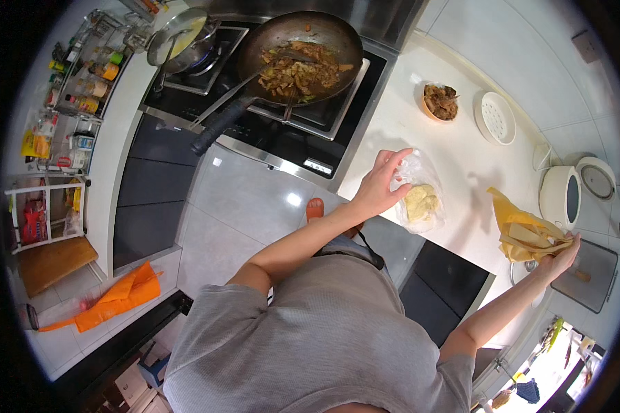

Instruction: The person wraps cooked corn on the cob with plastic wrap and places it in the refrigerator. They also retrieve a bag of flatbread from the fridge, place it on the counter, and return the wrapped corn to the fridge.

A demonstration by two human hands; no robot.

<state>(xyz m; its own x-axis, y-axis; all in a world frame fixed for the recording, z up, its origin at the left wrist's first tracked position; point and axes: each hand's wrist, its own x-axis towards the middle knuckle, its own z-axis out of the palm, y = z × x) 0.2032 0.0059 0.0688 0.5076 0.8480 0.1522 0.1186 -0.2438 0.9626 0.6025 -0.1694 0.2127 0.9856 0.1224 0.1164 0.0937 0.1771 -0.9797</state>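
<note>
A clear plastic bag (428,219) with a pale yellow, dough-like lump (421,201) in it lies near the front edge of the white counter (460,170). My left hand (385,180) is at the bag's left side, thumb and forefinger spread apart; the thumb tip touches or overlaps the lump's edge. Farther right, my right hand (563,255) grips a crumpled yellow bag or cloth (522,232) with strap-like folds, raised over the counter. Part of a pot lid (519,271) shows beneath it.
A wok (253,57) of cooked food with a metal spatula (227,98) sits on the stove, its handle jutting forward. Left of it, a pot (186,57) stands over a blue flame. An orange bowl (434,113) of food, a white strainer (496,118) and an open rice cooker (553,196) line the counter.
</note>
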